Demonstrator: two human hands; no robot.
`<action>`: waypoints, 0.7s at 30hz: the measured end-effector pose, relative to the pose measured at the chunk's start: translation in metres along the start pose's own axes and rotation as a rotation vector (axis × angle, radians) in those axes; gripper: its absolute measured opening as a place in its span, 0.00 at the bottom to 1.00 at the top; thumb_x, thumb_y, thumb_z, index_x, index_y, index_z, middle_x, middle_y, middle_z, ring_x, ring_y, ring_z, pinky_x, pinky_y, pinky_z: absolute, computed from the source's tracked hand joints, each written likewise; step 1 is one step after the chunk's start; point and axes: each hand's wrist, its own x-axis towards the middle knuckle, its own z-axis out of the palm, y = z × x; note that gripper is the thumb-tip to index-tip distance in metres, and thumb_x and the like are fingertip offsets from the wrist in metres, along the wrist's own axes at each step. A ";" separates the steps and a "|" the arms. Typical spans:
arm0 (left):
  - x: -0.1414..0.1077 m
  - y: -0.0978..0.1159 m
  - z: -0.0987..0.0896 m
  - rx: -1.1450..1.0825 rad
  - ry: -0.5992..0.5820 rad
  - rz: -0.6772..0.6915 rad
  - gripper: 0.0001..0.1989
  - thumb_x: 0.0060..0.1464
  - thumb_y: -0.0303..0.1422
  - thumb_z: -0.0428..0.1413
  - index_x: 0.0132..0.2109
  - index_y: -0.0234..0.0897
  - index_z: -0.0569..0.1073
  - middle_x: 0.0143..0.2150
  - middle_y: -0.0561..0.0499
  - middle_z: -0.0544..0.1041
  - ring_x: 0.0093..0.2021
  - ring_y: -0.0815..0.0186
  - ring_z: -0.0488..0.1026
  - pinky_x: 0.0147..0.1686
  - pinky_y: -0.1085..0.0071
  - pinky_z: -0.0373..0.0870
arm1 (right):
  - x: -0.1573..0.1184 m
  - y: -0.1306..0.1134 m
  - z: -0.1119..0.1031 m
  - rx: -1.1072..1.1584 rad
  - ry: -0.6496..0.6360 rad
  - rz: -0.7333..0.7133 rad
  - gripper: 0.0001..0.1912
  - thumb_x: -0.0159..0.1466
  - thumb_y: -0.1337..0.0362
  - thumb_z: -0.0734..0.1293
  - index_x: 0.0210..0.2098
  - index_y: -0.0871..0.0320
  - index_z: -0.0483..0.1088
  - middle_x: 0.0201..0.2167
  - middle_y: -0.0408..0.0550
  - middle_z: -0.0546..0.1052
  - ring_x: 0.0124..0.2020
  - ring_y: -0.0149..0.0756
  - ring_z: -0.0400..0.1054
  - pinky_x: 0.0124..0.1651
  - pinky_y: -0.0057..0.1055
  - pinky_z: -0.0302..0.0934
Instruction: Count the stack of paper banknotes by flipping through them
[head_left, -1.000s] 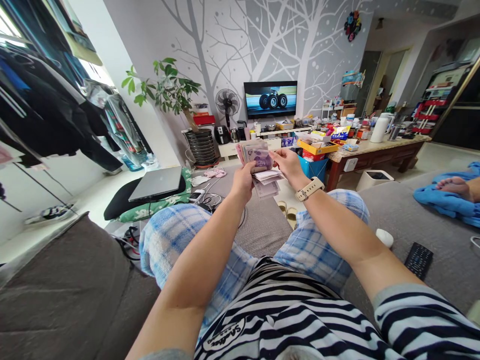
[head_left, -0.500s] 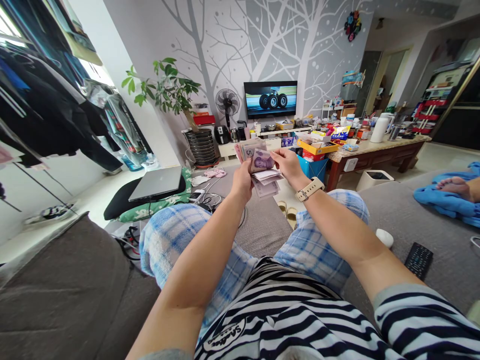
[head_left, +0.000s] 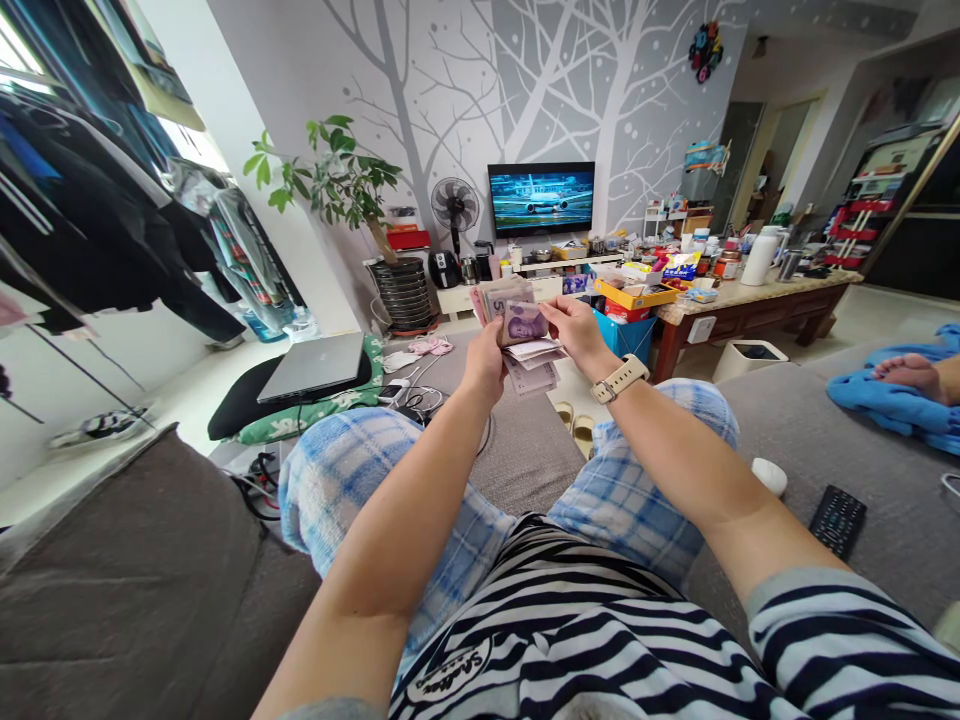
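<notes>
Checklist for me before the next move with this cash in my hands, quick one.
Left hand grips the banknotes: ok.
Right hand is on the top note: ok.
Stack edges line up: not ok, the notes are fanned and uneven.
Pale slips sit in with the notes: not ok.
Watch is clear of the notes: ok.
Total of the stack: cannot tell.

The left hand grips a wad of banknotes, the right hand touching its front note above plaid pajama knees, a black remote lying on the grey sofa
</notes>
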 end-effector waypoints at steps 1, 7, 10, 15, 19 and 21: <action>0.000 0.000 0.000 0.003 -0.001 0.001 0.17 0.48 0.40 0.54 0.42 0.35 0.74 0.32 0.49 0.78 0.31 0.63 0.75 0.32 0.70 0.70 | 0.000 0.000 0.000 0.002 -0.001 0.000 0.14 0.57 0.56 0.64 0.23 0.58 0.64 0.16 0.39 0.61 0.18 0.26 0.54 0.23 0.26 0.47; -0.002 0.000 0.001 0.002 -0.007 0.011 0.17 0.48 0.40 0.54 0.42 0.35 0.74 0.32 0.48 0.78 0.31 0.63 0.75 0.32 0.70 0.70 | 0.000 0.000 0.000 0.007 -0.004 -0.001 0.13 0.57 0.56 0.64 0.23 0.59 0.64 0.17 0.39 0.62 0.19 0.26 0.54 0.23 0.26 0.48; -0.002 0.000 0.001 0.003 -0.004 0.012 0.17 0.48 0.40 0.54 0.42 0.35 0.74 0.32 0.49 0.78 0.31 0.63 0.75 0.32 0.70 0.70 | 0.000 0.000 0.000 0.023 -0.008 -0.002 0.12 0.57 0.57 0.64 0.23 0.59 0.64 0.16 0.39 0.62 0.19 0.26 0.54 0.23 0.26 0.48; -0.002 0.001 0.001 0.005 -0.012 0.020 0.17 0.48 0.40 0.54 0.42 0.35 0.74 0.32 0.49 0.77 0.30 0.64 0.74 0.32 0.71 0.69 | 0.000 0.001 0.000 0.051 -0.014 -0.001 0.11 0.57 0.60 0.64 0.23 0.59 0.64 0.16 0.39 0.61 0.18 0.25 0.53 0.22 0.26 0.47; -0.003 0.001 0.001 0.032 -0.012 0.012 0.17 0.47 0.41 0.55 0.40 0.34 0.74 0.32 0.49 0.77 0.29 0.65 0.73 0.31 0.71 0.68 | -0.001 -0.001 0.000 0.048 -0.013 -0.004 0.11 0.58 0.61 0.63 0.22 0.60 0.64 0.16 0.39 0.61 0.18 0.25 0.54 0.22 0.25 0.48; -0.003 0.001 0.001 0.038 -0.015 0.010 0.17 0.47 0.42 0.55 0.40 0.34 0.74 0.31 0.49 0.77 0.29 0.65 0.73 0.30 0.71 0.68 | -0.001 -0.001 0.000 0.052 -0.018 -0.003 0.11 0.58 0.61 0.63 0.23 0.60 0.64 0.16 0.39 0.61 0.18 0.25 0.54 0.22 0.25 0.48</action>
